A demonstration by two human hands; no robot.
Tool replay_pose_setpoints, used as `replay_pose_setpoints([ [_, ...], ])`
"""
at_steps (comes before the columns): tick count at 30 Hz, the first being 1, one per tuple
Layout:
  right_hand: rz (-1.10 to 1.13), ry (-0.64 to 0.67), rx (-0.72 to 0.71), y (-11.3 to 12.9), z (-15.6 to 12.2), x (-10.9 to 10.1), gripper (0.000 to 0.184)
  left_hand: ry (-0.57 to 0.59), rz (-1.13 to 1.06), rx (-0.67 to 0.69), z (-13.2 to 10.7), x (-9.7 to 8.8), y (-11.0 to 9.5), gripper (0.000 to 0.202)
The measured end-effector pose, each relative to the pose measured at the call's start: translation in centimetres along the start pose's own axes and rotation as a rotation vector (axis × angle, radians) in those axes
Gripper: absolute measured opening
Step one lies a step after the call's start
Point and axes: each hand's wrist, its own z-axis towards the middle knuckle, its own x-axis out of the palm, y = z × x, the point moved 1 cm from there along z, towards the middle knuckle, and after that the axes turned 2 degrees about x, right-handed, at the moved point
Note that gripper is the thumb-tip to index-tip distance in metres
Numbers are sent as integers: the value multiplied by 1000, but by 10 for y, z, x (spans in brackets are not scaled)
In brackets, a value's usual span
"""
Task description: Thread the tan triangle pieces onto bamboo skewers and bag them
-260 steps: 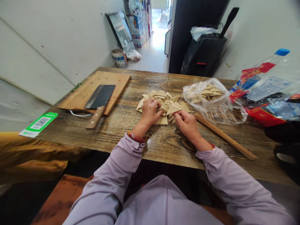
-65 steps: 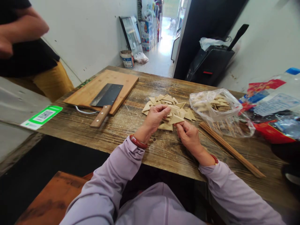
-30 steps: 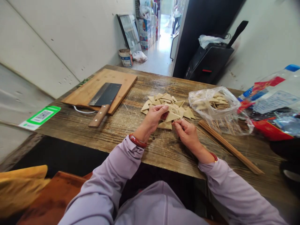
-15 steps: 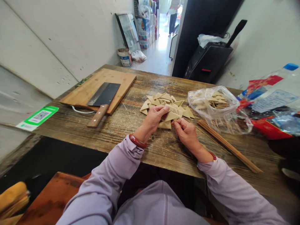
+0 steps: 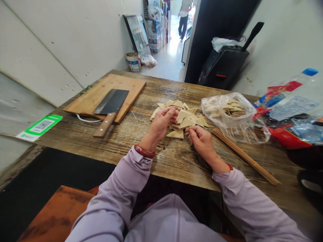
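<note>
A heap of tan triangular slices [image 5: 188, 111] lies in the middle of the wooden table [image 5: 121, 137]. My left hand [image 5: 161, 121] rests at the heap's near left edge, fingers curled and pinching a slice. My right hand [image 5: 200, 139] is just right of it, fingers closed on a thin skewer with triangular slices [image 5: 185, 123] threaded on it. The skewer's shaft is mostly hidden by my fingers. Both wrists carry red bracelets.
A cutting board [image 5: 106, 97] with a cleaver [image 5: 109, 108] lies at the left. A clear bag of skewered slices [image 5: 228, 111] and a bundle of bamboo skewers [image 5: 246, 157] sit at the right, beside packets and a bottle [image 5: 290, 101]. A person [image 5: 183, 18] walks in the far doorway.
My left hand moved a little left and closed on a slice from the heap. My right hand keeps hold of the skewer. The bystander at the left has gone from view.
</note>
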Motion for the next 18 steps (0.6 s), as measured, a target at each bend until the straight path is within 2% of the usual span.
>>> replay_pose_setpoints([
  [5,-5,-45,4,0,1,-5,29,-237,121,118,9,-15,-5,21],
  [8,5,-89,24,0,3,-9,31,-302,212,184,15,-21,-3,15],
  [12,36,-120,43,-1,6,-12,32,-216,482,274,20,-26,6,11],
  [18,28,-130,30,-3,8,-13,33,-79,1202,438,19,-20,15,10],
])
